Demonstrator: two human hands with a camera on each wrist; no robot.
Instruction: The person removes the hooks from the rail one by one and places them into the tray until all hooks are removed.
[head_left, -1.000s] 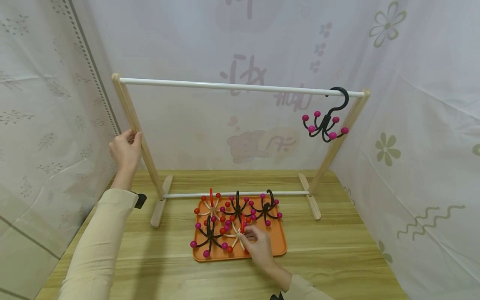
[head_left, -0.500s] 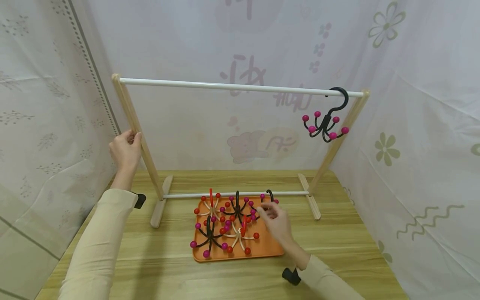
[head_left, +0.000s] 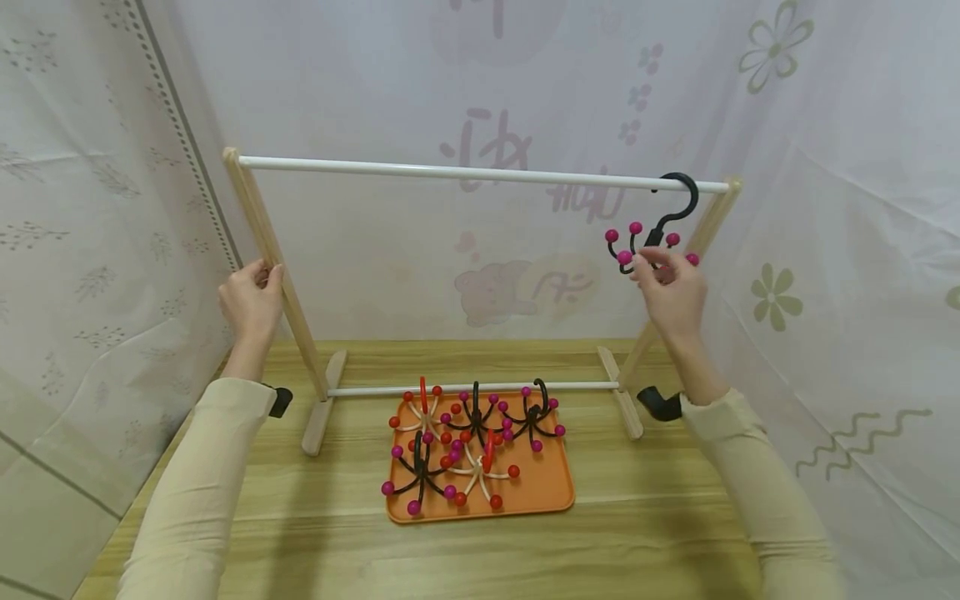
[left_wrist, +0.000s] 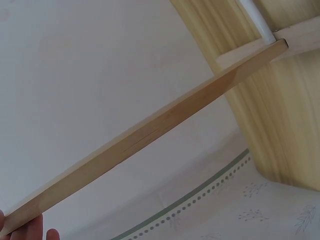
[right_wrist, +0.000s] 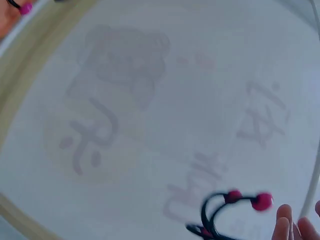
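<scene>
My left hand [head_left: 252, 302] grips the left wooden post [head_left: 262, 218] of a small clothes rack, about halfway up. In the left wrist view, its fingertips [left_wrist: 34, 227] wrap the post's edge. A black hanger [head_left: 678, 200] with several curved arms ending in pink balls hangs by its hook from the white top rail [head_left: 450, 172], near the right end. My right hand [head_left: 675, 296] is raised in front of it, overlapping its lower arms, with fingers loosely bent. From the right wrist, the fingertips [right_wrist: 283, 225] show beside a pink ball [right_wrist: 262, 201] with a small gap between.
An orange tray [head_left: 543, 492] on the wooden table [head_left: 360, 558] holds several more hangers, including a cream one with a red hook [head_left: 489, 454] and a black one with pink balls [head_left: 534, 412]. A white lower rod [head_left: 585, 386] joins the rack's feet. Patterned curtains enclose the table.
My right hand has left the red-hooked hanger on the tray and risen to the right, up to the hanging black hanger. My left hand stays on the post.
</scene>
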